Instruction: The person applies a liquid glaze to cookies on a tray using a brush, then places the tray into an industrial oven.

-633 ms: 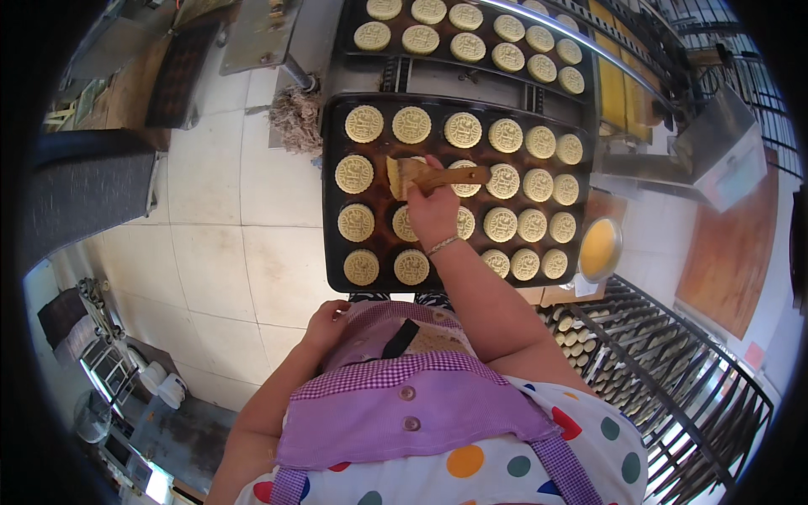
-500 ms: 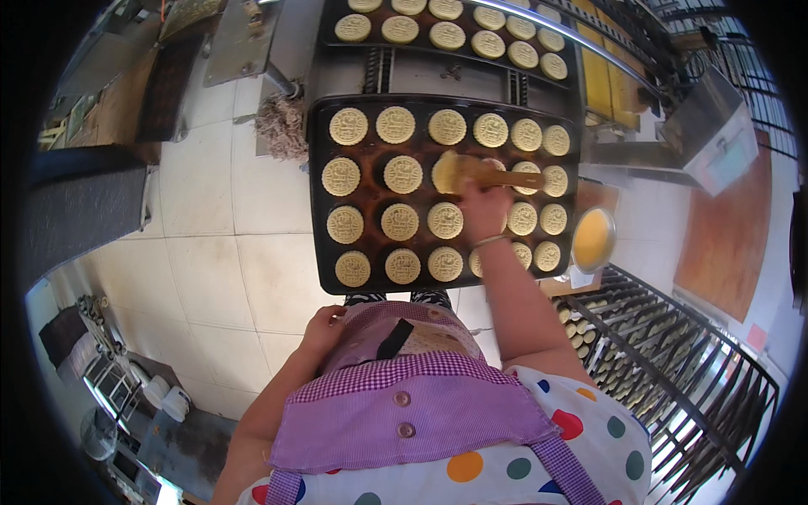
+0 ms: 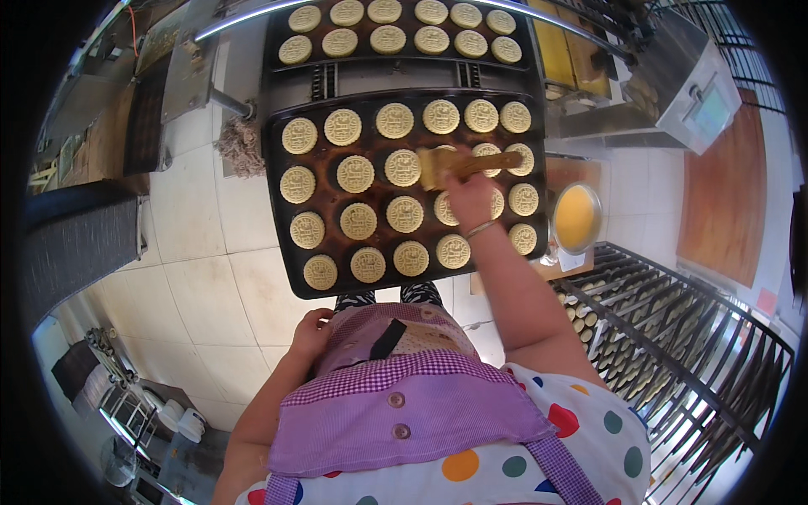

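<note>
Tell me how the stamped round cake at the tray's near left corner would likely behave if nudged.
The stamped round cake lies flat on a broad face, so it would probably slide rather than roll or tip. Its pale, doughy look suggests it may dent easily. The dark tray looks slightly glossy, so it might slip readily.

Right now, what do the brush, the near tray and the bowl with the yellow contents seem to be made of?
Brush: wooden-looking handle, smooth and warm brown; pale bristles, natural or synthetic unclear.
Near tray: probably dark metal, given its raised rim and brownish sheen; coating unclear.
Bowl: likely bare metal, judging by its silvery-grey rim.
</note>
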`<control>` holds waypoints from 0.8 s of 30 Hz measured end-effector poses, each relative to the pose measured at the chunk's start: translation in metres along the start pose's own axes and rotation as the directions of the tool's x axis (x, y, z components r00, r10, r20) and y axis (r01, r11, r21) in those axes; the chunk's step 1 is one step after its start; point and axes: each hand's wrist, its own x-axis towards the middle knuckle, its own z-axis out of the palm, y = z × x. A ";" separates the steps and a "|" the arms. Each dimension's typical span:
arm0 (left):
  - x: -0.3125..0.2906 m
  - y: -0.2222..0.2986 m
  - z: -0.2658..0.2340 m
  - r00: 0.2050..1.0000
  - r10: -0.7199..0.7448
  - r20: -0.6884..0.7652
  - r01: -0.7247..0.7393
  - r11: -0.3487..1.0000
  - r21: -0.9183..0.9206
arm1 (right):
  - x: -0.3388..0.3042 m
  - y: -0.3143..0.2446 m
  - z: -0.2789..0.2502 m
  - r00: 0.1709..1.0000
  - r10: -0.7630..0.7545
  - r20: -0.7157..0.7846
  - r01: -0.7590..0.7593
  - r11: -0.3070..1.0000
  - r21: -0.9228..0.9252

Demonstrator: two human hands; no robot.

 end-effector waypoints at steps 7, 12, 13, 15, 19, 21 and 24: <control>-0.004 0.012 0.027 0.997 -0.069 0.046 0.065 0.994 0.083 | 0.068 0.102 -0.139 0.919 0.082 -0.384 -0.114 0.992 -0.059; 0.001 0.024 0.052 0.997 -0.057 0.053 0.048 0.987 0.155 | 0.044 0.040 -0.096 0.995 0.035 -0.089 -0.026 0.994 0.106; 0.002 0.030 0.057 0.997 -0.063 0.052 0.055 0.988 0.144 | 0.037 0.026 -0.089 0.998 0.014 -0.055 -0.011 0.999 0.051; 0.007 0.044 0.067 0.996 -0.063 0.058 0.055 0.991 0.126 | 0.038 0.035 -0.099 0.994 0.100 -0.033 -0.098 0.994 0.045; 0.009 0.061 0.089 0.997 -0.048 0.063 0.038 0.988 0.148 | 0.046 0.114 -0.183 0.910 0.363 -0.197 -0.321 0.922 0.218; 0.006 0.074 0.100 0.991 -0.099 0.093 0.076 0.971 0.226 | 0.025 0.159 -0.226 0.828 0.402 -0.391 -0.159 0.837 0.524; 0.008 0.074 0.118 0.986 -0.119 0.115 0.084 0.959 0.269 | -0.011 0.242 -0.268 0.736 0.481 -0.476 -0.320 0.867 0.382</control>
